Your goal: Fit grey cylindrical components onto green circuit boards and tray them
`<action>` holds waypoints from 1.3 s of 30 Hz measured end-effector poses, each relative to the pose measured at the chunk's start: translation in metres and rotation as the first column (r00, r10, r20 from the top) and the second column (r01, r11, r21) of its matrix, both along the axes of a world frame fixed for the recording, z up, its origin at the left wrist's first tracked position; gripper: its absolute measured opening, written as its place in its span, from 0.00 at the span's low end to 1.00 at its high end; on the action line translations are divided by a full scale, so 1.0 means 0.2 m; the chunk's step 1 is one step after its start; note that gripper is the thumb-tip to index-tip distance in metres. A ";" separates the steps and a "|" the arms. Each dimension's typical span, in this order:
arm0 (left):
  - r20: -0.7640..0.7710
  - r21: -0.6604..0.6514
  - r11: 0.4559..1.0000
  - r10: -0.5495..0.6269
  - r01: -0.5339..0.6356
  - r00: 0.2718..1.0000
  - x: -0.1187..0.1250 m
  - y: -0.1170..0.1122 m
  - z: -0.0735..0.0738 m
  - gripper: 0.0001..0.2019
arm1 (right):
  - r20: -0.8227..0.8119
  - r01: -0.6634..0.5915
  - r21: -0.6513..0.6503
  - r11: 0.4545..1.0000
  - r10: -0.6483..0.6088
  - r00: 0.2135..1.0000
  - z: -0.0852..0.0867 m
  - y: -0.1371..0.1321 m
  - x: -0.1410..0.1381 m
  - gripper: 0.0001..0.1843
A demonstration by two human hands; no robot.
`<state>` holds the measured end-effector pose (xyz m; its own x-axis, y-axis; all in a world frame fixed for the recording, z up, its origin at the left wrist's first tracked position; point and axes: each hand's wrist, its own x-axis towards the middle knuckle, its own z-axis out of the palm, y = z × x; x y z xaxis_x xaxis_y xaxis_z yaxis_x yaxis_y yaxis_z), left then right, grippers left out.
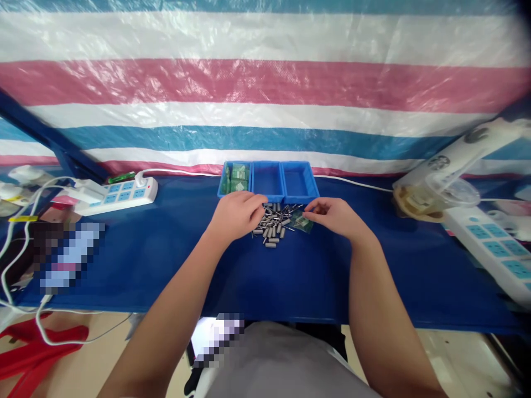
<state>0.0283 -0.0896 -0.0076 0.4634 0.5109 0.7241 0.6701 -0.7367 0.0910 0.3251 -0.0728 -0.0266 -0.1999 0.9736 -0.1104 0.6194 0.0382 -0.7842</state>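
Your shirt (274, 362) sat nearest; your right hand (338, 216) pinched a bag (302, 222), your left hand (234, 217) curled by parts (272, 225), grip unclear; tugging might have scattered them.

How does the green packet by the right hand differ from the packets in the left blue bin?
The loose packet is at the right hand, beside the metal parts; the binned packets sit inside the left blue bin. The loose packet is single; the binned packets are several, together. Both look green.
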 end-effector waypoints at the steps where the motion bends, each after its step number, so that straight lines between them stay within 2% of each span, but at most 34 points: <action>1: 0.004 -0.026 0.999 -0.033 0.033 0.999 0.01 0.04 -0.04 0.11 | 0.006 0.002 -0.002 1.000 -0.002 1.000 0.00 0.00 0.01 0.18; 3: 0.095 -0.071 0.994 -0.079 0.086 0.992 0.02 0.09 -0.14 0.12 | 0.039 -0.007 0.015 1.000 0.007 0.999 0.00 0.00 0.04 0.21; 5: 0.234 -0.069 0.996 -0.039 0.057 0.972 0.01 0.09 -0.22 0.13 | 0.077 -0.032 0.037 0.999 0.029 0.997 0.00 0.00 0.05 0.24; 7: 0.263 -0.071 0.996 -0.034 0.055 0.964 -0.02 0.08 -0.27 0.12 | 0.102 -0.062 0.030 0.998 0.059 0.993 0.00 0.00 0.07 0.26; 9: 0.303 -0.095 0.995 -0.002 0.032 0.953 -0.05 0.06 -0.29 0.12 | 0.121 -0.100 0.003 0.995 0.099 0.988 -0.01 -0.01 0.07 0.28; 13: 0.337 -0.297 0.954 0.152 -0.048 0.929 -0.08 0.04 -0.30 0.12 | 0.145 -0.159 -0.025 0.987 0.161 0.976 -0.03 0.00 0.07 0.26; 15: 0.357 -0.355 0.933 0.193 -0.058 0.914 -0.09 0.04 -0.31 0.12 | 0.139 -0.159 -0.048 0.986 0.164 0.977 -0.04 0.00 0.07 0.25; 18: 0.369 -0.372 0.926 0.202 -0.055 0.907 -0.09 0.04 -0.30 0.12 | 0.120 -0.146 -0.083 0.986 0.156 0.980 -0.05 0.01 0.07 0.26; 23: 0.299 -0.420 0.906 0.183 -0.043 0.936 -0.11 0.00 -0.26 0.13 | 0.153 -0.107 -0.101 0.989 0.121 0.981 -0.03 -0.01 0.03 0.34; 28: 0.286 -0.486 0.873 0.203 -0.040 0.936 -0.12 -0.03 -0.27 0.13 | 0.245 -0.146 -0.001 0.989 0.141 0.959 -0.05 -0.01 -0.04 0.39; 32: 0.352 -0.513 0.858 0.232 -0.020 0.907 -0.12 -0.02 -0.30 0.12 | 0.250 -0.153 0.057 0.987 0.134 0.959 -0.06 -0.01 -0.09 0.37; 35: 0.404 -0.522 0.853 0.258 -0.011 0.877 -0.13 0.00 -0.32 0.12 | 0.203 -0.129 0.085 0.988 0.109 0.973 -0.04 -0.02 -0.11 0.32; 39: 0.435 -0.537 0.844 0.285 -0.008 0.854 -0.13 0.00 -0.32 0.11 | 0.002 -0.108 0.060 0.992 0.108 0.994 0.00 -0.04 -0.12 0.23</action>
